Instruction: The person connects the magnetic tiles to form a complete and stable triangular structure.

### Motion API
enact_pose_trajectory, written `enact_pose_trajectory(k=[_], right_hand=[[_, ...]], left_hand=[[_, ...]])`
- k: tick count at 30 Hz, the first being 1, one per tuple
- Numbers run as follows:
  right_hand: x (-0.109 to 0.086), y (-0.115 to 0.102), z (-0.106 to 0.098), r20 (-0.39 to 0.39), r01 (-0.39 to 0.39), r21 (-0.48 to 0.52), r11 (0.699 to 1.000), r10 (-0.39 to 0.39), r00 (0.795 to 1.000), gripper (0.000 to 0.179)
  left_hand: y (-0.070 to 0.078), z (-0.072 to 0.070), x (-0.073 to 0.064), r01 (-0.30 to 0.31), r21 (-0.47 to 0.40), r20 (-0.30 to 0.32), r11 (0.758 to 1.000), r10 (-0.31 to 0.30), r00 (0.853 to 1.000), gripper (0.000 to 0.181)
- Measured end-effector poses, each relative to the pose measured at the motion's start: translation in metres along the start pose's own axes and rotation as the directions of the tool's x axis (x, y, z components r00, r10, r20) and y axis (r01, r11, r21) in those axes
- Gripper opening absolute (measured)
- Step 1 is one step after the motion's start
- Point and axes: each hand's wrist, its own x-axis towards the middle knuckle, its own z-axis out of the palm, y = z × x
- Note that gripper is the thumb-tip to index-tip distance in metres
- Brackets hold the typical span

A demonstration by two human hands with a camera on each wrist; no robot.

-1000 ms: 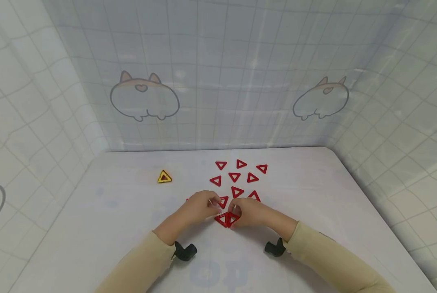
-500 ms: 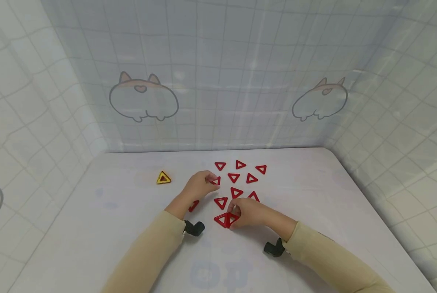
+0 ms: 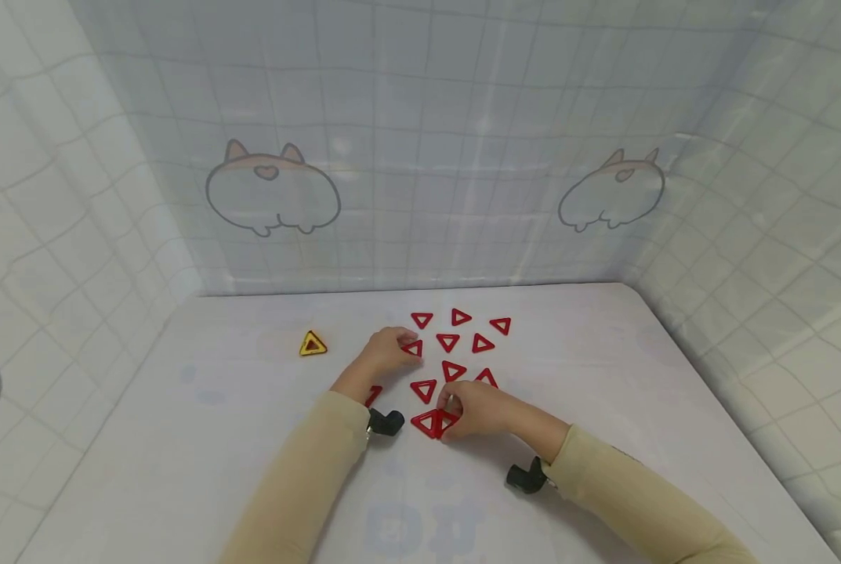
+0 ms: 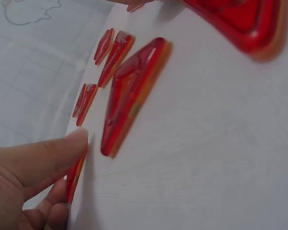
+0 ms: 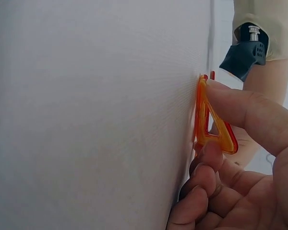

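My left hand pinches a red triangular magnetic tile between thumb and fingertips, low over the white table. Between the thumb and fingers of my right hand is another red triangular tile, tilted up from the table. In the head view this tile meets the edge of a flat red triangle to its left. A further red triangle lies loose just behind that pair.
Several red triangles lie scattered behind the hands, such as a back right triangle. One red tile sits partly behind my left wrist. A yellow triangle lies at the back left. A tiled-pattern curtain surrounds the table.
My left hand has moved away from the front pair, back and left to a loose red triangle, and now pinches it. My right hand keeps its tile in place.
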Motion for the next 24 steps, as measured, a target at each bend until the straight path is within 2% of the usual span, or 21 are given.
enact_pose_trajectory(k=[6, 11, 24], right_hand=[[0.001, 0.001, 0.000, -0.001, 0.006, -0.008, 1.000, -0.006, 1.000, 0.036], [0.002, 0.003, 0.001, -0.003, 0.008, -0.013, 1.000, -0.008, 1.000, 0.036], [0.003, 0.001, 0.003, -0.002, -0.018, -0.015, 1.000, 0.018, 1.000, 0.038]], left_hand=[[-0.001, 0.003, 0.003, -0.020, 0.074, -0.014, 0.997, 0.022, 1.000, 0.051], [0.000, 0.003, 0.003, -0.024, 0.101, -0.008, 0.995, 0.025, 1.000, 0.049], [-0.007, -0.007, -0.009, -0.028, 0.051, 0.021, 0.998, 0.027, 0.999, 0.051]])
